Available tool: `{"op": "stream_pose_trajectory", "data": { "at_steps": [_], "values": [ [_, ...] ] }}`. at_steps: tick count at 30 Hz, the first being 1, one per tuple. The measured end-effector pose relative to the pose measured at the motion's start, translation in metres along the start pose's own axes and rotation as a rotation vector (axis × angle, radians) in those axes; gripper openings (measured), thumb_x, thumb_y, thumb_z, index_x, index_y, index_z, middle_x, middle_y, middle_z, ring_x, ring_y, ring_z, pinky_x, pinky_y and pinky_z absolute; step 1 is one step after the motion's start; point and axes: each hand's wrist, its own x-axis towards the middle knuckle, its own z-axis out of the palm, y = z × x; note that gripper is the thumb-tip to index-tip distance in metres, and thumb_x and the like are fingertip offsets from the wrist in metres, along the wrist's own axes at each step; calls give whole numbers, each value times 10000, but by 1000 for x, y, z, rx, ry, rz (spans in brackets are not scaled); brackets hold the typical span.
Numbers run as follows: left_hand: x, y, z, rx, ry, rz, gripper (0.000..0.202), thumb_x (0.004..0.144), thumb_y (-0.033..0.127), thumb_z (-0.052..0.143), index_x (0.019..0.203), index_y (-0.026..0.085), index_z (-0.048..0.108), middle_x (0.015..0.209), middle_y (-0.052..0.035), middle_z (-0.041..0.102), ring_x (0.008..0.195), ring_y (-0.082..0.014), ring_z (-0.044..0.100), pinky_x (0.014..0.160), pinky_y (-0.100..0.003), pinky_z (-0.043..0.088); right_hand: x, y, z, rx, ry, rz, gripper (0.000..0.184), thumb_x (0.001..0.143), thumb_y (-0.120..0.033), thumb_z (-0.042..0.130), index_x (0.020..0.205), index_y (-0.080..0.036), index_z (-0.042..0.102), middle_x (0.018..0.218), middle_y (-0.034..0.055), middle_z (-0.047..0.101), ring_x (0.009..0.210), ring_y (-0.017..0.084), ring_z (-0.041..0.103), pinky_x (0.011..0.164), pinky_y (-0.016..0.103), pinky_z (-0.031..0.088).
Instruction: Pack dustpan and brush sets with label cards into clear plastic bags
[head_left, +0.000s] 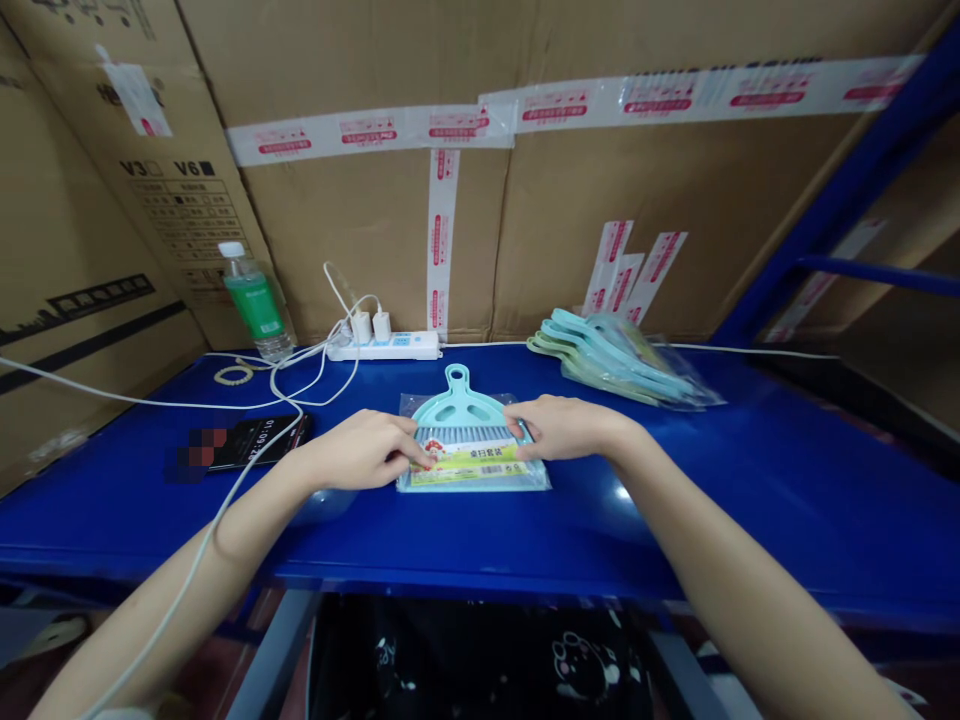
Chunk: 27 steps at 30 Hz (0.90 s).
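On the blue table directly before me lies a light blue dustpan and brush set (459,405) in a clear plastic bag, its handle pointing away from me. A yellow-green paper label (480,462) lies across the pan, below the grey bristles. My left hand (367,448) is closed at the bag's left edge, with the index fingertip on the label's left end. From the right side, my right hand (562,428) grips the bag's edge, fingers above and thumb lower down. Part of the pan's sides is hidden under my fingers.
A pile of bagged dustpan sets (626,358) in blue and green lies at the back right. To the left are a phone (259,442), a water bottle (255,300) and a power strip (397,346). A white cable (217,520) crosses over my left forearm. Cardboard (360,220) walls the back.
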Motion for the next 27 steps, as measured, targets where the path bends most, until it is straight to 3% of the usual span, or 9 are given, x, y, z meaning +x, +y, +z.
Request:
{"op": "stream_pose_trajectory", "data": {
  "at_steps": [10, 21, 27],
  "values": [
    [-1, -3, -5, -88, -81, -67, 471, 703, 36, 442, 962, 313, 722, 807, 21, 658, 685, -113, 596, 592, -191, 400, 4, 5, 1, 67, -70, -33, 130, 713, -185, 561, 739, -226, 441, 708, -12, 567, 716, 167, 558, 567, 256, 336],
    [-3, -7, -5, -88, -56, -52, 464, 675, 34, 451, 917, 311, 734, 732, 23, 629, 634, -106, 568, 567, -191, 376, 2, 6, -1, 53, -76, -90, 158, 700, -145, 551, 691, -221, 413, 647, -27, 517, 665, 150, 530, 581, 242, 337],
    [-3, -8, -2, -136, -30, -41, 343, 695, 47, 457, 762, 242, 731, 750, 26, 652, 676, -104, 592, 608, -182, 395, 1, 5, -1, 59, -88, -89, 160, 706, -132, 539, 683, -222, 408, 640, -29, 511, 669, 151, 535, 589, 242, 341]
  ]
}}
